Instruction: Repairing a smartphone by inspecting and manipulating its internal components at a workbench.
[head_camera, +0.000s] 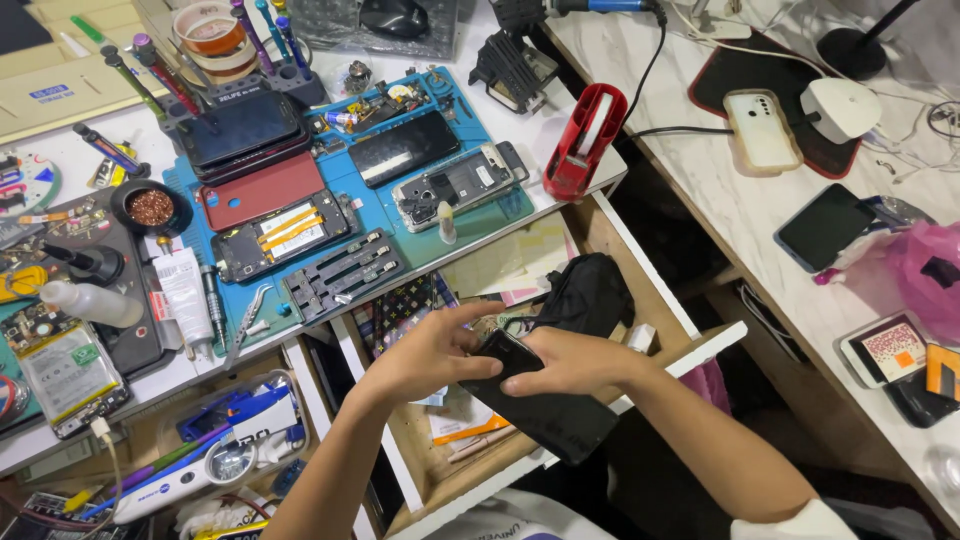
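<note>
your left hand (425, 355) and right hand (570, 362) both pinch the black phone (545, 405) at lower centre of the frame, fingers curled on its top end, above the open wooden drawer (640, 270).

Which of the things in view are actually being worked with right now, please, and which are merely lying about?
In hand:
- black phone, gripped by the left hand and the right hand
- open drawer beneath them

Lying about:
- opened phones on the blue mat
- red tape dispenser
- white phone on the side counter
- tweezers
</note>
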